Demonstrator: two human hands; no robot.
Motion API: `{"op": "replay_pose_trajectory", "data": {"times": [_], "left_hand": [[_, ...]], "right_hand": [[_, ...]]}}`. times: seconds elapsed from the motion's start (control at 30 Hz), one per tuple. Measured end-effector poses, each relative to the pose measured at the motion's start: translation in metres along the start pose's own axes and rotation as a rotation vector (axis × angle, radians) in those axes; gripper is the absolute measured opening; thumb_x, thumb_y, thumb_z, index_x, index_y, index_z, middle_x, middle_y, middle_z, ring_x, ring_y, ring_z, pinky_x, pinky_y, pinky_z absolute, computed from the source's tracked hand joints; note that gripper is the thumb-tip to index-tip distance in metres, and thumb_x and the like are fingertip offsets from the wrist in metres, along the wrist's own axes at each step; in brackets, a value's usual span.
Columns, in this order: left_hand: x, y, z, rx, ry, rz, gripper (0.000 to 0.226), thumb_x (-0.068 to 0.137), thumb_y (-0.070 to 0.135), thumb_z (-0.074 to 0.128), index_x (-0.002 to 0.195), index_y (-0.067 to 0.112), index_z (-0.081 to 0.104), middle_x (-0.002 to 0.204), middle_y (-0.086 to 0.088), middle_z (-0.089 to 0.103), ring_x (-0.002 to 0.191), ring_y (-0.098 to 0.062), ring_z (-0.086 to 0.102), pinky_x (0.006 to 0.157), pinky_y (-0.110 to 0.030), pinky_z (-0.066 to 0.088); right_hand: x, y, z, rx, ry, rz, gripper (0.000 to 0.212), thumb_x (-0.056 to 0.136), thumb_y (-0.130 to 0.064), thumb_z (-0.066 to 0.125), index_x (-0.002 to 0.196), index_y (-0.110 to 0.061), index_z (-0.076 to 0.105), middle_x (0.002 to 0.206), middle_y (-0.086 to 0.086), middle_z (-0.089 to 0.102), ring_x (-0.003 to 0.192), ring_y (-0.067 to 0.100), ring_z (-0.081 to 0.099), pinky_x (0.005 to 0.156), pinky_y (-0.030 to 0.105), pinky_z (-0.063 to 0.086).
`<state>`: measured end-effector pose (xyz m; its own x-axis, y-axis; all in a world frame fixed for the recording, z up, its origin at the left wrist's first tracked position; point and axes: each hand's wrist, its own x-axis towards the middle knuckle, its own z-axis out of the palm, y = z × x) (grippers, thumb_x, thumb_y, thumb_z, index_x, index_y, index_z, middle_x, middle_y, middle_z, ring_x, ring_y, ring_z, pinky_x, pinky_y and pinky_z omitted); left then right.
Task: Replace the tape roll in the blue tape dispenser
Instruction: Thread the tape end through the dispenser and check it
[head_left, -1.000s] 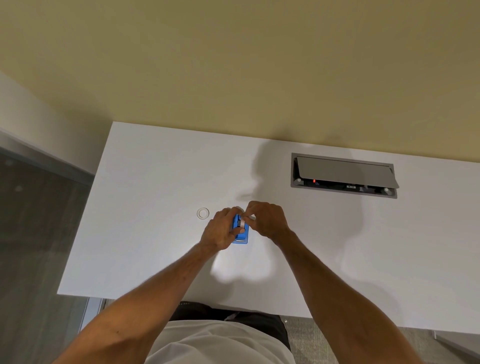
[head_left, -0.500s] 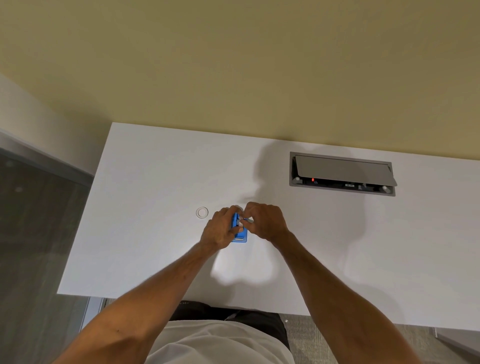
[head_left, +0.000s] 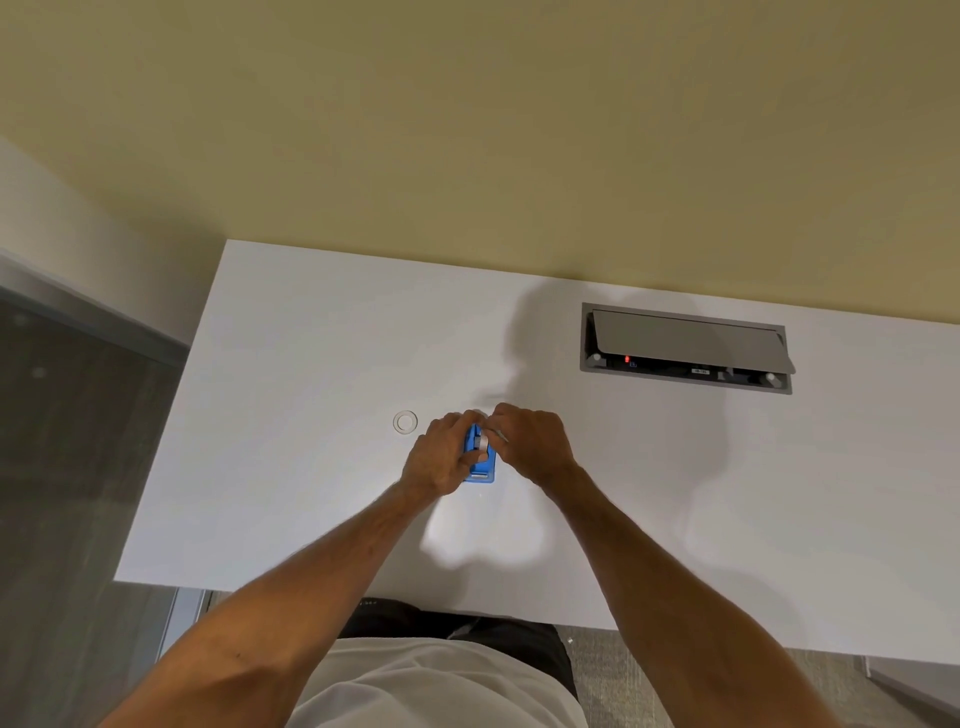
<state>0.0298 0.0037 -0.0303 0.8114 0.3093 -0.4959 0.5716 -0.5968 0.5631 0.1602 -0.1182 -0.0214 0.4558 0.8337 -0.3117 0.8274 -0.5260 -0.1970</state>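
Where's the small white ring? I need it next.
Head view: the white ring lies on the desk, just left of the left hand.

White bench against a yellow wall.
A grey cable box (head_left: 685, 347), lid ajar, sits near the bench's (head_left: 311, 364) far edge, toward its right.

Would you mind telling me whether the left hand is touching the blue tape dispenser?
Touching. The head view shows the left hand wrapped around the blue tape dispenser, its thumb lying across the top with no gap.
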Motion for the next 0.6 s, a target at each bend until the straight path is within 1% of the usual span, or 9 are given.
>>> {"op": "replay_pose_trajectory", "data": {"times": [0.13, 0.17, 0.2, 0.27, 0.3, 0.4, 0.47, 0.6], "left_hand": [[0.0006, -0.0011, 0.0003, 0.013, -0.005, -0.009, 0.050, 0.105, 0.037, 0.064, 0.151, 0.022, 0.050, 0.142, -0.006, 0.062, 0.129, -0.031, 0.059, 0.108, -0.050, 0.054], [0.0009, -0.0014, 0.0005, 0.019, -0.005, -0.008, 0.050, 0.105, 0.039, 0.064, 0.151, 0.022, 0.050, 0.143, -0.006, 0.062, 0.129, -0.031, 0.059, 0.108, -0.049, 0.054], [0.0009, -0.0016, 0.0007, 0.024, -0.004, -0.006, 0.050, 0.105, 0.040, 0.063, 0.151, 0.022, 0.050, 0.143, -0.006, 0.062, 0.129, -0.031, 0.059, 0.107, -0.048, 0.055], [0.0010, -0.0015, 0.0008, 0.030, -0.002, -0.002, 0.051, 0.105, 0.044, 0.063, 0.150, 0.022, 0.051, 0.142, -0.006, 0.062, 0.129, -0.030, 0.060, 0.107, -0.047, 0.055], [0.0012, -0.0015, 0.0007, 0.033, -0.001, -0.002, 0.052, 0.105, 0.045, 0.062, 0.150, 0.022, 0.051, 0.142, -0.006, 0.063, 0.129, -0.030, 0.060, 0.108, -0.047, 0.055], [0.0019, -0.0012, 0.0008, 0.046, -0.001, -0.002, 0.052, 0.105, 0.046, 0.062, 0.149, 0.021, 0.052, 0.141, -0.006, 0.064, 0.129, -0.029, 0.061, 0.109, -0.046, 0.055], [0.0024, -0.0007, 0.0007, 0.053, -0.002, -0.007, 0.052, 0.105, 0.046, 0.063, 0.148, 0.020, 0.052, 0.140, -0.006, 0.064, 0.128, -0.030, 0.061, 0.108, -0.045, 0.056], [0.0037, -0.0001, 0.0017, 0.089, -0.007, -0.021, 0.052, 0.105, 0.046, 0.062, 0.149, 0.020, 0.050, 0.139, -0.007, 0.064, 0.128, -0.030, 0.062, 0.107, -0.046, 0.056]], "right_hand": [[-0.0050, 0.0007, 0.0018, 0.042, 0.049, -0.031, 0.033, 0.106, -0.046, 0.047, 0.115, -0.023, 0.069, 0.102, -0.003, 0.071, 0.079, 0.019, 0.069, 0.065, 0.023, 0.047], [-0.0066, -0.0001, 0.0020, 0.063, 0.065, -0.027, 0.030, 0.106, -0.044, 0.048, 0.118, -0.025, 0.069, 0.104, -0.005, 0.071, 0.078, 0.018, 0.069, 0.065, 0.023, 0.047], [-0.0083, -0.0012, 0.0020, 0.075, 0.074, -0.026, 0.028, 0.105, -0.042, 0.049, 0.120, -0.027, 0.068, 0.104, -0.005, 0.070, 0.078, 0.018, 0.069, 0.065, 0.024, 0.051], [-0.0094, -0.0024, 0.0030, 0.086, 0.072, -0.035, 0.029, 0.106, -0.042, 0.049, 0.121, -0.027, 0.067, 0.103, -0.005, 0.070, 0.078, 0.017, 0.070, 0.070, 0.028, 0.059], [-0.0090, -0.0029, 0.0034, 0.091, 0.069, -0.041, 0.030, 0.106, -0.044, 0.050, 0.120, -0.025, 0.068, 0.102, -0.005, 0.071, 0.078, 0.017, 0.070, 0.072, 0.027, 0.059], [-0.0050, -0.0029, 0.0032, 0.088, 0.058, -0.042, 0.035, 0.106, -0.049, 0.049, 0.114, -0.022, 0.069, 0.099, -0.004, 0.072, 0.080, 0.016, 0.069, 0.072, 0.021, 0.052], [-0.0023, -0.0032, 0.0027, 0.066, 0.049, -0.047, 0.037, 0.106, -0.050, 0.047, 0.111, -0.021, 0.069, 0.098, -0.003, 0.072, 0.081, 0.016, 0.069, 0.070, 0.020, 0.047], [-0.0002, -0.0040, 0.0028, 0.042, 0.064, -0.052, 0.038, 0.106, -0.049, 0.047, 0.113, -0.019, 0.070, 0.099, 0.000, 0.074, 0.080, 0.018, 0.070, 0.068, 0.019, 0.040]]}}
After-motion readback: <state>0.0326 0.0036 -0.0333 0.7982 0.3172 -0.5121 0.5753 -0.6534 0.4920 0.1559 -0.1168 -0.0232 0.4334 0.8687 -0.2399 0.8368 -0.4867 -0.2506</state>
